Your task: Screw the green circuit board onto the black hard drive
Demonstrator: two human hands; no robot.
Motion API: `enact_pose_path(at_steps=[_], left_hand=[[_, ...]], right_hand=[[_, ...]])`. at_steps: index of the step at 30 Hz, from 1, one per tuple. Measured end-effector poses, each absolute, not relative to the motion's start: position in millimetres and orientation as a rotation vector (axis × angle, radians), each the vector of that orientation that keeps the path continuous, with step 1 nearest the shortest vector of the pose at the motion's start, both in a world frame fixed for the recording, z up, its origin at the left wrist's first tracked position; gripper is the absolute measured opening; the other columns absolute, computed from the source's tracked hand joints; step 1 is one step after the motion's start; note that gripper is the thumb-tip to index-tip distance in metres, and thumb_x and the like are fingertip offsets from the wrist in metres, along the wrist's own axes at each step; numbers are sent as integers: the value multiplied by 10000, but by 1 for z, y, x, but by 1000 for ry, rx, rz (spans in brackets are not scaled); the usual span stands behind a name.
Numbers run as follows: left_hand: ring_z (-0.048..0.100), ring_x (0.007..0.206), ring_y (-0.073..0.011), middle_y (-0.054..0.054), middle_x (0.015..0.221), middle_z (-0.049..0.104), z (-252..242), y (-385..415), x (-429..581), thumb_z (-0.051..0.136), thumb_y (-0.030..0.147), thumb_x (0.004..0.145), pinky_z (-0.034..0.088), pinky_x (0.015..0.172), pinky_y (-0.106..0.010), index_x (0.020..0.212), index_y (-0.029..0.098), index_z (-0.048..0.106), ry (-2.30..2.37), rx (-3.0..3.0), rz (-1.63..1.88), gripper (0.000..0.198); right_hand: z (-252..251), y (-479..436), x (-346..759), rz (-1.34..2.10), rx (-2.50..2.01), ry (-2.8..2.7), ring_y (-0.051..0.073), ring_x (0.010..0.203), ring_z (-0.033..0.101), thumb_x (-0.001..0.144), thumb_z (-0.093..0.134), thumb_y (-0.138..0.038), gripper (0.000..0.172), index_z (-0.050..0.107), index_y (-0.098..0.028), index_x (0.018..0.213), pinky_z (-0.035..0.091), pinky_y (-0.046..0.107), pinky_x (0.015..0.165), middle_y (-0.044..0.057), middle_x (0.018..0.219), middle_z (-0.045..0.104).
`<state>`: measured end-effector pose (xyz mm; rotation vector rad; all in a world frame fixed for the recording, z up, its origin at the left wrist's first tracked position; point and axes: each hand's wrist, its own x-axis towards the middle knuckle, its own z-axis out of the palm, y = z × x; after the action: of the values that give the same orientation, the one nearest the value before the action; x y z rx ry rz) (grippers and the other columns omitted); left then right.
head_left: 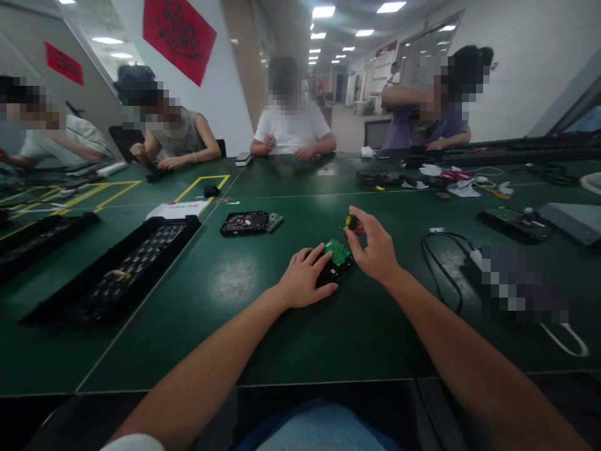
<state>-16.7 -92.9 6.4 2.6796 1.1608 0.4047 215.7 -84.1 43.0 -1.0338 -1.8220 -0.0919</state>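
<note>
A hard drive (332,272) lies on the table in front of me, its green circuit board (340,252) facing up. Across its left part rests my left hand (304,279), with fingers spread flat over the drive. My right hand (374,249) pinches a short yellow and black screwdriver (350,223) between thumb and fingers. The screwdriver is held upright near the drive's far right corner; its tip is too small to make out. Tiny specks, perhaps screws, lie on the table just beyond the drive.
Another black drive (244,223) lies farther left beside a small circuit board (275,222). A long black tray (117,275) stands at left. To the right are a black cable (441,275), another drive (514,223) and a grey box (575,222). Several people sit across the green table (188,351).
</note>
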Motion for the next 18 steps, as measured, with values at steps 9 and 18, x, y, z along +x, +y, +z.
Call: enact_pose_path(at_steps=[9, 18], left_hand=[[304, 1507, -429, -114, 1721, 278, 6, -92, -17, 592, 698, 909, 304, 1213, -625, 1633, 264, 357, 1162, 2671, 403, 876], [310, 1496, -434, -127, 1721, 276, 6, -92, -17, 581, 687, 919, 300, 1212, -625, 1632, 236, 361, 1165, 2687, 390, 872]], right_hand=[[38, -79, 217, -43, -1041, -1698, 264, 985, 736, 963, 666, -346, 554, 469, -279, 1477, 641, 488, 893, 115, 1312, 681], [44, -85, 214, -160, -1052, -1739, 252, 983, 700, 986, 613, -289, 496, 484, -286, 1465, 631, 466, 878, 111, 1296, 653]])
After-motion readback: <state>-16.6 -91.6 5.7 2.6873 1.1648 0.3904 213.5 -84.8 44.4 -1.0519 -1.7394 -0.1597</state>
